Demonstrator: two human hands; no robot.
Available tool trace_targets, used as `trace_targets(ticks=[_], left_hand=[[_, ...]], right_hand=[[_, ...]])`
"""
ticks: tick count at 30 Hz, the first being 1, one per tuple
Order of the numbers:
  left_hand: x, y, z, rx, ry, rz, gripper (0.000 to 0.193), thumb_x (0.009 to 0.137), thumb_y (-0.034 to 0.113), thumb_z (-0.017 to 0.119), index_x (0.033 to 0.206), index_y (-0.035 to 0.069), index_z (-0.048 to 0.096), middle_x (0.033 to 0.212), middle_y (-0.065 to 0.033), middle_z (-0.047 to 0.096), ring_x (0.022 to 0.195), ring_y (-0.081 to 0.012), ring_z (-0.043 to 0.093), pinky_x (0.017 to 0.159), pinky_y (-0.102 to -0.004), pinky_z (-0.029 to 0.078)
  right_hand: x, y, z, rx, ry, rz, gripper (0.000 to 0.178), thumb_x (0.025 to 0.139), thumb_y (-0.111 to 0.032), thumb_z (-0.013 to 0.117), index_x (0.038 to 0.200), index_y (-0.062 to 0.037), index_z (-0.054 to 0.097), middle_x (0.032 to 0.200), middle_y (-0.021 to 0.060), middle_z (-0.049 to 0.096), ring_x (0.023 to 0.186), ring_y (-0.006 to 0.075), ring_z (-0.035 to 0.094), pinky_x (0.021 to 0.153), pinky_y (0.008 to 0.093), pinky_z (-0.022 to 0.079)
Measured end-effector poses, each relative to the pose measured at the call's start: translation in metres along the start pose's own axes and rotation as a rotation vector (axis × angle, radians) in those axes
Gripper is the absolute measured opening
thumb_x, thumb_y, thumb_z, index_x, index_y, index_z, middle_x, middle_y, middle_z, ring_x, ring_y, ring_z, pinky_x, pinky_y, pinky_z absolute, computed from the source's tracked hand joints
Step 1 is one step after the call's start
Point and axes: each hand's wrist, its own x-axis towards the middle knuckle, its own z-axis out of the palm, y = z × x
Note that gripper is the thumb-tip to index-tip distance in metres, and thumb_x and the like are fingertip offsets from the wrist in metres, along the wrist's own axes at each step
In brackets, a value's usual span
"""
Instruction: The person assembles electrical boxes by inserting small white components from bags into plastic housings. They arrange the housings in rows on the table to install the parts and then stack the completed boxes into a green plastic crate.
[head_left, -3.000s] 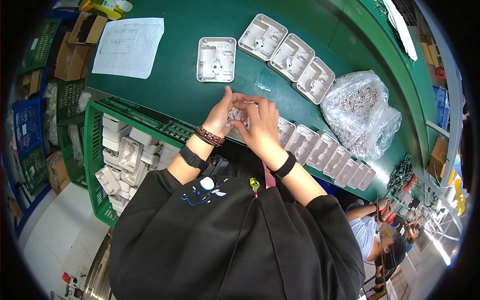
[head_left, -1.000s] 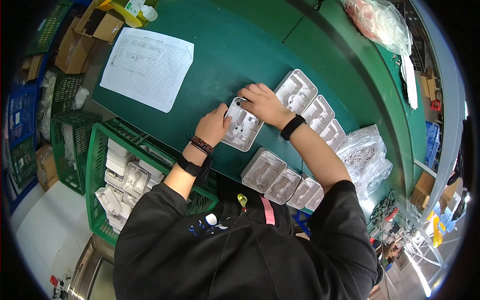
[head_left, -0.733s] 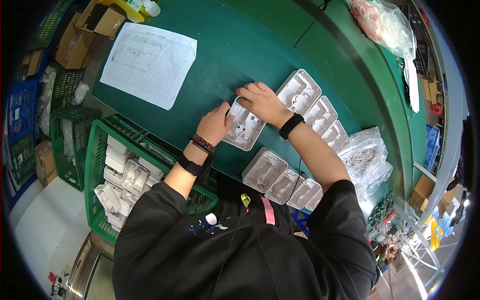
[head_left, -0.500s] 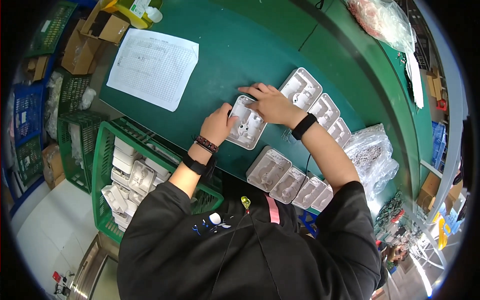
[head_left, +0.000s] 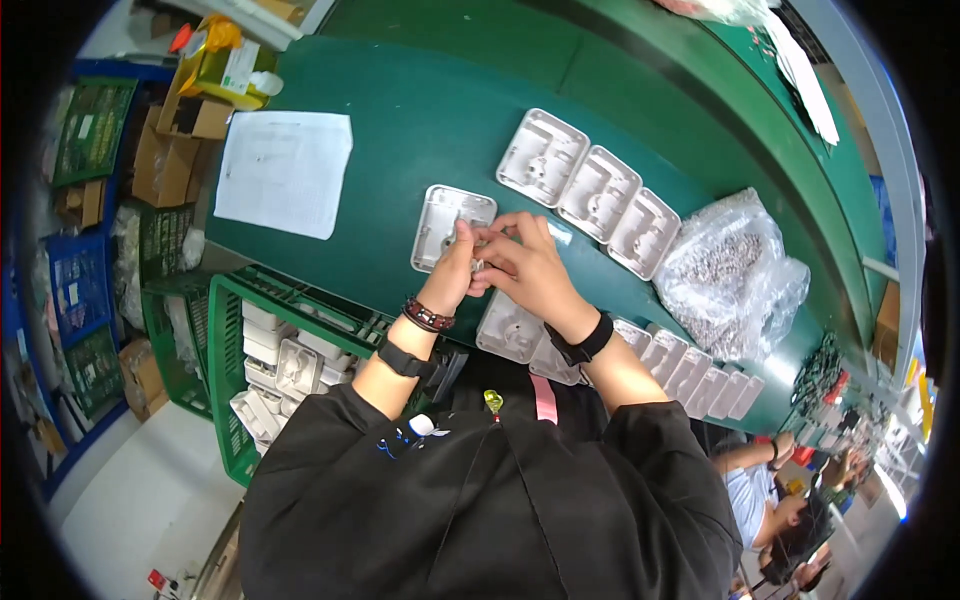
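Observation:
Both hands meet over the near right part of a white plastic housing, an open shallow shell with moulded posts that lies on the green table. My left hand has its thumb and fingers closed at a small light piece, too covered to name. Against the same spot, the fingertips of my right hand are pinched together. My hands hide part of the housing's right side.
Similar housings form a row farther right, and another row runs along the near edge. A clear bag of small parts lies right. Left are a paper sheet and a green crate of housings. Another person sits lower right.
My hands have come together at the housing's near right side, fingertips pinched. Before, they were apart, the left at its edge and the right reaching over it. The whole view has shifted.

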Motion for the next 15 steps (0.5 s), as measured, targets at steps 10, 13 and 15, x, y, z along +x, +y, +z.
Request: trace_targets(ticks=[10, 13, 15], left_hand=[[0.009, -0.005, 0.069, 0.392, -0.463, 0.082, 0.032, 0.093, 0.036, 0.037, 0.095, 0.006, 0.049, 0.068, -0.0008, 0.052, 0.046, -0.0028, 0.033, 0.040, -0.0180, 0.025], [0.015, -0.016, 0.084, 0.217, -0.526, 0.014, 0.026, 0.092, 0.030, 0.040, 0.092, 0.006, 0.049, 0.067, 0.0000, 0.052, 0.046, -0.0024, 0.034, 0.041, -0.0175, 0.026], [0.020, -0.022, 0.091, 0.126, -0.552, -0.026, 0.023, 0.092, 0.027, 0.041, 0.091, 0.006, 0.050, 0.066, 0.0004, 0.052, 0.046, -0.0022, 0.034, 0.041, -0.0172, 0.027]], right_hand=[[-0.065, 0.035, -0.040, 0.636, 0.348, 0.372, 0.011, 0.071, -0.005, 0.063, 0.082, -0.0057, 0.058, 0.087, 0.0070, 0.051, 0.075, 0.0195, 0.050, 0.069, 0.0279, 0.040], [-0.074, 0.035, -0.055, 0.862, 0.354, 0.478, 0.013, 0.073, -0.004, 0.062, 0.084, -0.0045, 0.057, 0.087, 0.0068, 0.051, 0.073, 0.0176, 0.051, 0.066, 0.0248, 0.041], [-0.081, 0.037, -0.070, 0.917, 0.295, 0.465, 0.016, 0.074, -0.004, 0.063, 0.087, -0.0035, 0.055, 0.089, 0.0069, 0.050, 0.075, 0.0158, 0.052, 0.067, 0.0222, 0.040]])
